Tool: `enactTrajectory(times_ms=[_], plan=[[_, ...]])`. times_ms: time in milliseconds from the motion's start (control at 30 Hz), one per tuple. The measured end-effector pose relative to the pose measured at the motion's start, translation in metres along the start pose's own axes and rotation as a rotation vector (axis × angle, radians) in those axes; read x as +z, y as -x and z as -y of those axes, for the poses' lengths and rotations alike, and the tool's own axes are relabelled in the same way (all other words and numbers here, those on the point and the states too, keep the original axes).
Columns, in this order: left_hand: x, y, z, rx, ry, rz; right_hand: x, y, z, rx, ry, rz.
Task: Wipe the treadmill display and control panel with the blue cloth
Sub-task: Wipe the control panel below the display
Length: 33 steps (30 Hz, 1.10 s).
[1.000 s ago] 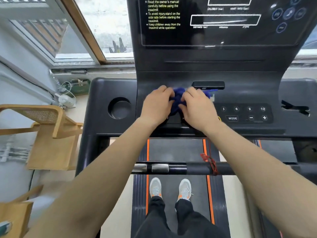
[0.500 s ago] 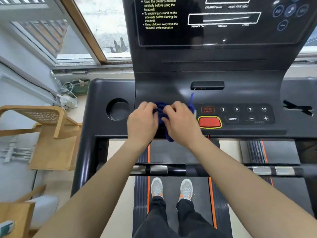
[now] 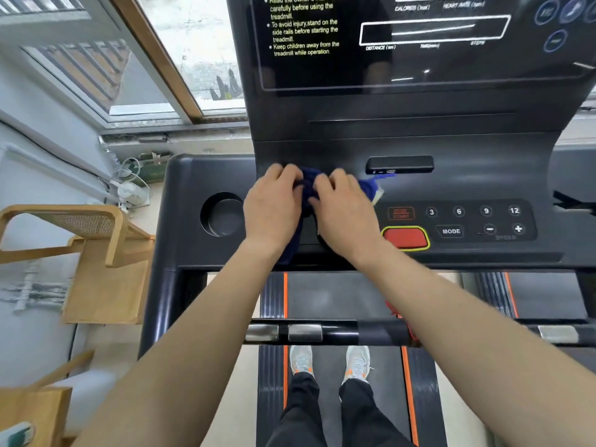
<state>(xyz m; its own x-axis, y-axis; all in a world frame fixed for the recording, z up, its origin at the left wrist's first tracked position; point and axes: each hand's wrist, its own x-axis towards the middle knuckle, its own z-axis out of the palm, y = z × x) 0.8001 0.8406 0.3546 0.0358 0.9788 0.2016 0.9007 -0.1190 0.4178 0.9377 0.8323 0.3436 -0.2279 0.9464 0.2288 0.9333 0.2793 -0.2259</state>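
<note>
since the blue cloth [image 3: 307,184] sits bunched into a wad between both hands, it reads as soft, light and floppy, and would fold any way it is pushed. judgement: it should drag well on the matte plastic under palm pressure, and nothing in it is fragile. the care belongs to the buttons beside it, not to the cloth. best hold looks like a gathered wad under the palm with the loose ends tucked in. right now one tail sticks out to the right and another hangs over the near edge below the left wrist.

where: the cloth lies on the black console, between the cup holder [image 3: 222,215] and the red button [image 3: 405,237]. it is just left of the control panel [image 3: 466,219] and well below the display [image 3: 419,59]. it sits near the red button but apart from it.

left hand [image 3: 274,210]: palm down, knuckles up, fingers curled onto the left part of the wad.
right hand [image 3: 346,215]: palm down, fingers curled onto the right part, close against the left hand.

neither hand is spread flat; both clutch cloth. the thumbs are hidden, so i cannot tell how they lie. both forearms reach straight forward with the wrists about level.
</note>
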Motion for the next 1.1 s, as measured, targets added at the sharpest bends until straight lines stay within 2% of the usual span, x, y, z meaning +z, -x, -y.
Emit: enactTrajectory(times_ms=[167, 367, 533, 667, 767, 867, 1000, 1100], plan=[[-0.016, 0.059, 0.007, -0.058, 0.041, 0.069, -0.006, 0.060, 0.019, -0.073, -0.086, 0.099], [0.000, 0.043, -0.020, -0.086, 0.030, 0.104, -0.025, 0.038, -0.015, -0.078, -0.020, 0.155], [0.042, 0.013, -0.093, 0.041, 0.077, 0.156, -0.054, 0.035, -0.098, 0.143, 0.022, 0.165], [0.082, 0.002, -0.170, 0.158, 0.106, 0.234, -0.069, 0.075, -0.174, 0.384, -0.019, 0.045], [0.096, 0.009, -0.204, 0.276, 0.043, 0.320, -0.073, 0.106, -0.192, 0.477, -0.040, -0.049], [0.085, 0.019, -0.183, 0.324, 0.040, 0.298, -0.065, 0.116, -0.171, 0.416, -0.057, -0.080], [0.058, 0.018, -0.131, 0.218, 0.020, 0.246, -0.052, 0.100, -0.137, 0.187, -0.147, -0.021], [0.058, 0.011, -0.131, 0.205, -0.001, 0.240, -0.056, 0.085, -0.155, 0.095, -0.163, 0.021]])
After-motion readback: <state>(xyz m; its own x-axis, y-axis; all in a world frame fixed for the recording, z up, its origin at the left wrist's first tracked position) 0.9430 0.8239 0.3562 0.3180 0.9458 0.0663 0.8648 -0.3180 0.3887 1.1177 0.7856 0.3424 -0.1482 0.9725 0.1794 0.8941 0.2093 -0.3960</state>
